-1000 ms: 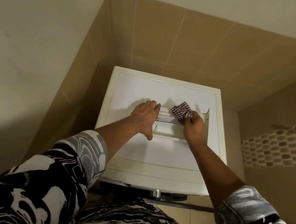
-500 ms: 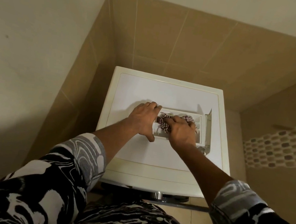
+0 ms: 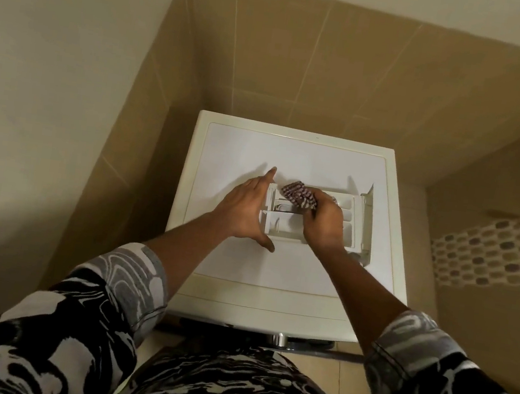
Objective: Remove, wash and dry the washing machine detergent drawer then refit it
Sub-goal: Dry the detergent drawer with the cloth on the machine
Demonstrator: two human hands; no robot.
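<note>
On the washer [image 3: 290, 154], left hand [image 3: 243, 209] flat against drawer [image 3: 284, 226]; right hand [image 3: 324, 225] seemingly grips cloth [image 3: 298, 195].

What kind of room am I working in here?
Probably a bathroom or laundry corner: beige wall tiles, a band of grey-and-brown mosaic tiles on the right wall, and a white washing machine with a white plastic detergent drawer lying on its top.

We hold both forearms extended forward, bare from mid-forearm to wrist. Our left grip [image 3: 245, 209] stands on edge, with the fingers straight and together, pointing away from us. Its thumb is spread toward us, and its palm faces the left end of the detergent drawer [image 3: 281, 229]. Our right grip [image 3: 323, 223] is knuckles-up, with the fingers curled round a checked cloth [image 3: 297, 195]. The two grips are near each other but apart.
</note>
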